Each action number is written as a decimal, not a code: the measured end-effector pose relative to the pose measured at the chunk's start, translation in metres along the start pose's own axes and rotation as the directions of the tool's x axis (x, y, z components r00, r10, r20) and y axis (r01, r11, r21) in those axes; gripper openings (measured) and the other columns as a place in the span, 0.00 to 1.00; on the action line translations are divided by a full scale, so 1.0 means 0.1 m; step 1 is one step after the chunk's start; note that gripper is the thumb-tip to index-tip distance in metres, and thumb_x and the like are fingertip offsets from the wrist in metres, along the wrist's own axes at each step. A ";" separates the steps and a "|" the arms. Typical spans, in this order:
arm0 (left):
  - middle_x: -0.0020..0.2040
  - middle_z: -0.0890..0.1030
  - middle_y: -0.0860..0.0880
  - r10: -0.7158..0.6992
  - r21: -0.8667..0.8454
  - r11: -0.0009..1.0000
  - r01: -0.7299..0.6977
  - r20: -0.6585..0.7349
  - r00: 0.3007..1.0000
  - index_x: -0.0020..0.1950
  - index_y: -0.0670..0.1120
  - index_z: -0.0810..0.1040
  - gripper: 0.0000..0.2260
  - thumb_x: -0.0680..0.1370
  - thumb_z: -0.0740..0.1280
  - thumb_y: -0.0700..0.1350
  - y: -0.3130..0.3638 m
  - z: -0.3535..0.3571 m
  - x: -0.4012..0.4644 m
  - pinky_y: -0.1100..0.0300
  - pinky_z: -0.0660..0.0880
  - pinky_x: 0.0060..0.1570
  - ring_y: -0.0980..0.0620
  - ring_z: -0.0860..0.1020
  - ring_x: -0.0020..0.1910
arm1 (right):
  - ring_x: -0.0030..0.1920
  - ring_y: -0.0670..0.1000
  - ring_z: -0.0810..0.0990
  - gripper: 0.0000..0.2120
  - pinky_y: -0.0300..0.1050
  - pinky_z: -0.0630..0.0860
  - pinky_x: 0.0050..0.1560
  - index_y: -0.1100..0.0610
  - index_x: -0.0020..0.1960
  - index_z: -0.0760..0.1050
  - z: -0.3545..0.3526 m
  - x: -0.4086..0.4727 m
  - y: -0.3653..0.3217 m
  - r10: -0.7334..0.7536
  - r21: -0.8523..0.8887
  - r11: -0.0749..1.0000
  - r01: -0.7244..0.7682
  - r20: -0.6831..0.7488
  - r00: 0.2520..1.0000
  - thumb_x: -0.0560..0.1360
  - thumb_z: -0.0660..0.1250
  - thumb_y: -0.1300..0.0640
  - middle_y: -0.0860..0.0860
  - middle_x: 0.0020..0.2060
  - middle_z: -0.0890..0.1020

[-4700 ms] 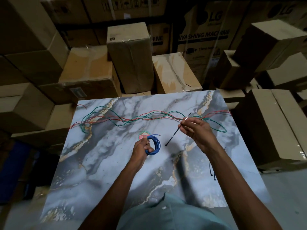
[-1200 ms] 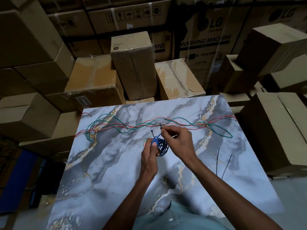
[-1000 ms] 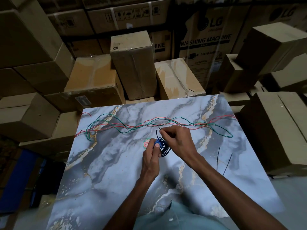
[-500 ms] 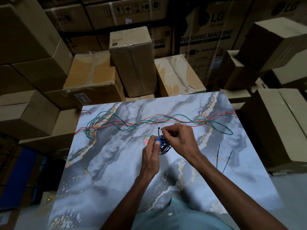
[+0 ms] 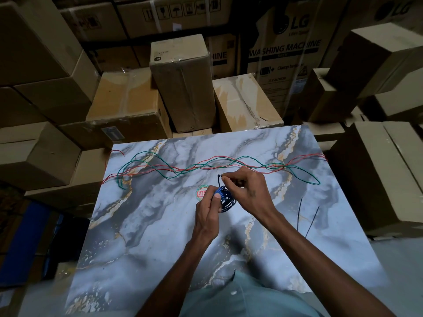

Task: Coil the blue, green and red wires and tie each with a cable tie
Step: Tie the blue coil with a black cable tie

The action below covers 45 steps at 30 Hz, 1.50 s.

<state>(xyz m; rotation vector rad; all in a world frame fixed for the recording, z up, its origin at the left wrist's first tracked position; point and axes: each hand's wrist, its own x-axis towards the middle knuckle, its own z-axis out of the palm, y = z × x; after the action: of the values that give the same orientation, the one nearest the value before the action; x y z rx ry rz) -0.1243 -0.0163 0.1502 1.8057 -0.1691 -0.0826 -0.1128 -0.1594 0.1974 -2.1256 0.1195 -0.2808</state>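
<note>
Since the earlier frame the right hand (image 5: 248, 191) has closed in from beside the coil to directly above it, its fingers now pinching the black cable tie (image 5: 219, 180) at the coil's top. Left hand (image 5: 209, 208) pinches the coiled blue wire (image 5: 226, 197) mid-surface (image 5: 148, 225). Green wire (image 5: 302, 178) and red wire (image 5: 229, 165) lie uncoiled across the far side; two spare ties (image 5: 306, 216) lie right.

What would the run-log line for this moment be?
left hand holds blue coil | right hand pinches cable tie | green wire, red wire uncoiled
</note>
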 end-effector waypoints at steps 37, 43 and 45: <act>0.42 0.81 0.47 0.226 0.335 0.897 -0.288 0.212 0.951 0.54 0.46 0.78 0.09 0.82 0.58 0.43 -0.14 -0.15 0.03 0.59 0.72 0.43 0.52 0.74 0.40 | 0.40 0.44 0.85 0.08 0.40 0.80 0.47 0.50 0.52 0.88 -0.23 0.14 0.14 0.188 -0.216 0.967 -0.136 0.241 0.952 0.73 0.77 0.54 0.48 0.38 0.88; 0.41 0.80 0.46 0.258 0.364 0.863 -0.351 0.281 0.924 0.52 0.44 0.77 0.09 0.82 0.58 0.42 -0.11 -0.18 0.03 0.62 0.68 0.42 0.52 0.71 0.38 | 0.36 0.38 0.83 0.23 0.30 0.76 0.44 0.46 0.68 0.79 -0.28 0.14 0.17 0.103 -0.189 0.982 -0.027 0.400 0.911 0.74 0.76 0.56 0.45 0.32 0.85; 0.40 0.79 0.47 0.267 0.376 0.847 -0.375 0.310 0.913 0.51 0.44 0.77 0.09 0.82 0.57 0.42 -0.11 -0.19 0.04 0.63 0.68 0.42 0.53 0.70 0.37 | 0.37 0.40 0.83 0.21 0.35 0.77 0.45 0.46 0.67 0.80 -0.31 0.16 0.20 0.067 -0.209 0.977 0.036 0.469 0.881 0.75 0.75 0.56 0.46 0.31 0.85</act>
<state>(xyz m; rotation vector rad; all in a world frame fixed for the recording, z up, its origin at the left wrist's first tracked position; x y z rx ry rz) -0.1172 0.0042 0.1444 2.1769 -0.7200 -0.0289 -0.1045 -0.1982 0.1994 -2.3414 -0.1276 0.2821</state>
